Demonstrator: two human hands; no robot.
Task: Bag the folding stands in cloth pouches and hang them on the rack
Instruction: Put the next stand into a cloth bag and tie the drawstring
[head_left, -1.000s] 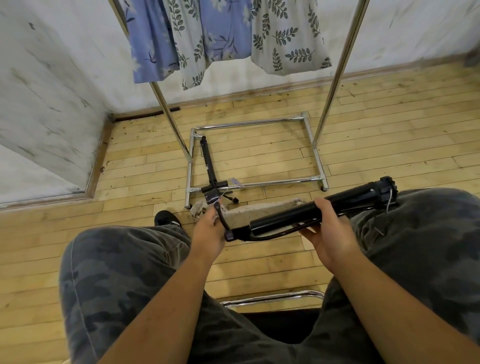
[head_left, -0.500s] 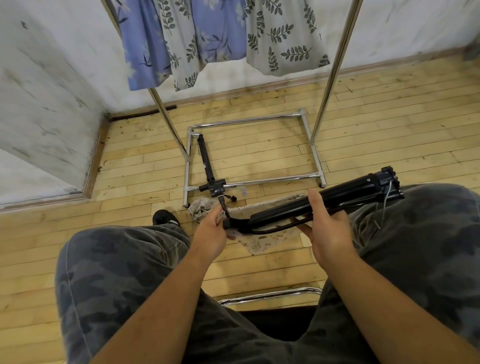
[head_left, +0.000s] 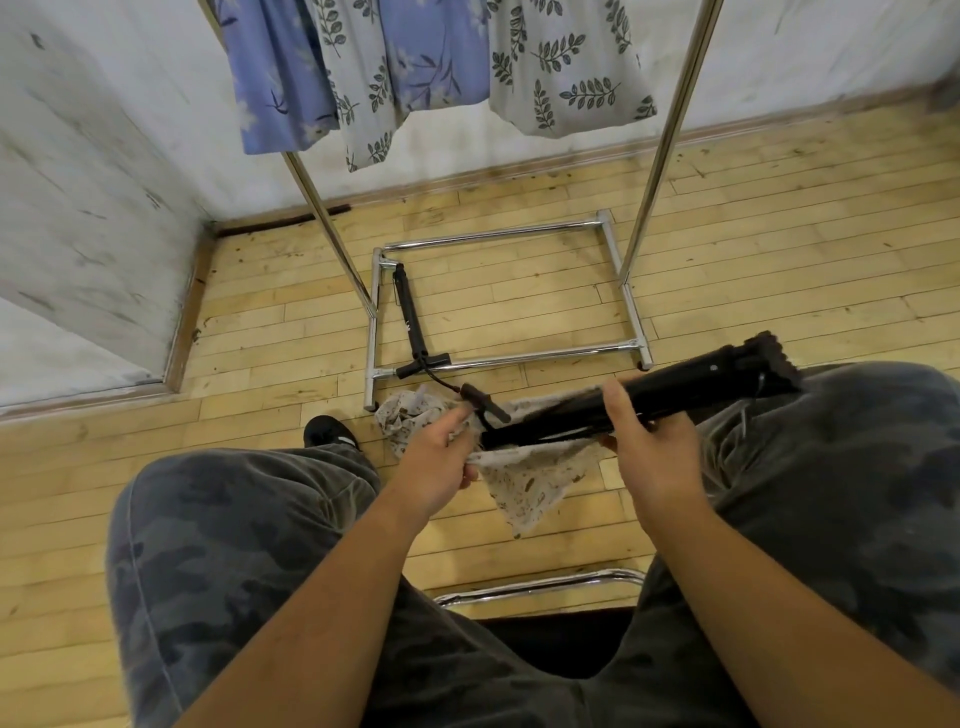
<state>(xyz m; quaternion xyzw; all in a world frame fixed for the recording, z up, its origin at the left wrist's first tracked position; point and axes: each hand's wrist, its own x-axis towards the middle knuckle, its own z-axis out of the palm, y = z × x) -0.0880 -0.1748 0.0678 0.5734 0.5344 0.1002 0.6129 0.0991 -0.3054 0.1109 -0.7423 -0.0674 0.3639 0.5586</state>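
Folding stand (head_left: 696, 387), black, collapsed. Your right hand (head_left: 649, 447) grips its shaft near the middle, thumb on top and fingers curled underneath. From that grip the stand runs up and to the right over your right knee. To the left it runs down into the open mouth of the cloth pouch (head_left: 530, 486); how far in, cannot tell. Your left hand (head_left: 436, 457), left of the grip, pinches the near edge of the pouch mouth with curled fingers. The rest of the pouch hangs slack below both hands. Beyond your left hand a second stand (head_left: 410, 317) lies on the wood floor (head_left: 779, 234), inside the base of the chrome rack (head_left: 493, 236). Printed pouches (head_left: 566, 67) hang on the rack, farthest out.
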